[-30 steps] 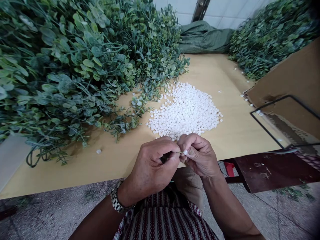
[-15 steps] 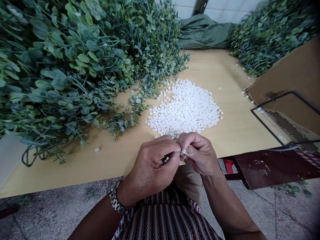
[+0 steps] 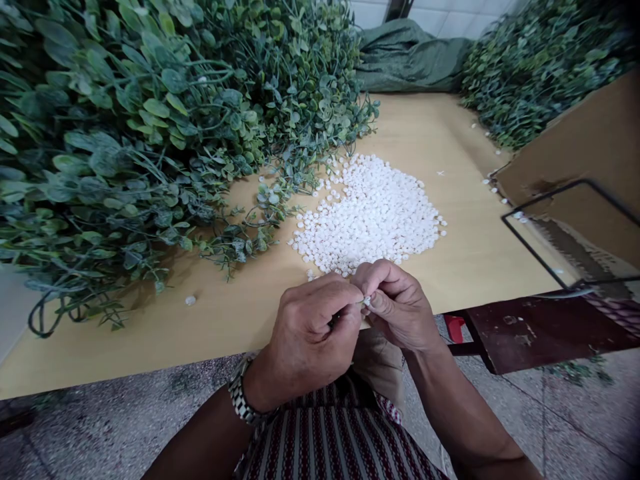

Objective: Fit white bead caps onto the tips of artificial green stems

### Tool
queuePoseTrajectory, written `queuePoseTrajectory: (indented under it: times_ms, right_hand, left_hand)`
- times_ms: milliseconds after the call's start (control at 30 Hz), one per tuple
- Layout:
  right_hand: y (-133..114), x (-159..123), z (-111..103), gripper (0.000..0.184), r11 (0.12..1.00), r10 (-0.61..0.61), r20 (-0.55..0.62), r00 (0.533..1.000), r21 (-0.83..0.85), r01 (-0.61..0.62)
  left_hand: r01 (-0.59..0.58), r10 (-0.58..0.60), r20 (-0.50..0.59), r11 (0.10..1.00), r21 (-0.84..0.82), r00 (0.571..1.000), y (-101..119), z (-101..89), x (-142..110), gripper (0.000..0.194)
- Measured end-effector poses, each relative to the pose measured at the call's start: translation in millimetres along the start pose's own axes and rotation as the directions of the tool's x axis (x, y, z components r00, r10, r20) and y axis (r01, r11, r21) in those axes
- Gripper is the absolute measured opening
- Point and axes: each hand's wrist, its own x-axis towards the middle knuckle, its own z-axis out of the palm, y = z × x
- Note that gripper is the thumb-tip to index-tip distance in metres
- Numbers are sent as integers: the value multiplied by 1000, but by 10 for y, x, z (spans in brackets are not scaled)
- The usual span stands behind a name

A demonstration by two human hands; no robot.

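My right hand (image 3: 400,303) is closed in a pinch, thumb and forefinger on a small white plastic piece (image 3: 367,301). Tip to tip with it, my left hand (image 3: 315,327) is also pinched shut. What its fingertips hold is mostly hidden; only a tiny greenish bit shows at the white piece. Both hands meet over the table's front edge. Just beyond them lies a loose heap of small round white plastic pieces (image 3: 373,217) on the tan tabletop (image 3: 480,260).
Bushy artificial green foliage (image 3: 165,133) covers the table's left side, with more foliage (image 3: 535,80) at the back right. A torn cardboard box (image 3: 585,160) and a black wire frame (image 3: 533,250) stand at the right. A dark red stool (image 3: 540,333) is below. Green cloth (image 3: 410,60) lies at the back.
Both hands stay fingertip to fingertip, and the left one has shifted very slightly to the right. The whole view has moved a little; the heap looks the same.
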Motion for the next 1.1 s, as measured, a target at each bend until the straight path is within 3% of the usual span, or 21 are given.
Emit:
queuePoseTrajectory:
  times_ms: [167, 300, 433, 533, 600, 733, 833, 967, 1100]
  right_hand:
    - [-23, 11, -26, 10, 998, 57, 42, 997, 30, -58]
    - [-45, -1, -3, 13, 997, 17, 27, 999, -79, -15]
    - [-97, -47, 62, 10, 945, -130, -40, 991, -308, 111]
    - [-156, -66, 78, 15, 875, -324, -80, 943, -403, 266]
    - [-198, -62, 68, 14, 827, -392, -97, 915, -474, 304]
    - [-253, -58, 74, 17, 822, -211, -24, 977, -546, 164]
    - [-237, -75, 129, 25, 847, -123, 72, 990, -511, 143]
    - [-160, -85, 232, 16, 758, -240, 120, 963, -597, 263]
    - [-109, -59, 299, 11, 646, -378, 111, 919, -679, 347]
  left_hand:
    - [-43, 43, 2, 998, 44, 999, -6, 12, -8, 21]
    - [-29, 30, -12, 997, 74, 999, -7, 20, -34, 20]
    - [-17, 17, 7, 1000, -17, 1000, -1, -56, -59, 18]
    - [45, -53, -43, 981, -187, 998, -36, -167, -88, 19]
    - [74, -116, -109, 941, -329, 987, -87, -231, -108, 17]
    - [6, -135, -202, 844, -536, 970, -172, -252, -123, 10]
    - [-38, -140, -255, 808, -588, 957, -169, -175, -115, 10]
    - [-43, -144, -283, 824, -564, 948, -129, -51, -137, 12]
    - [36, -161, -210, 866, -499, 964, -97, -26, -186, 9]
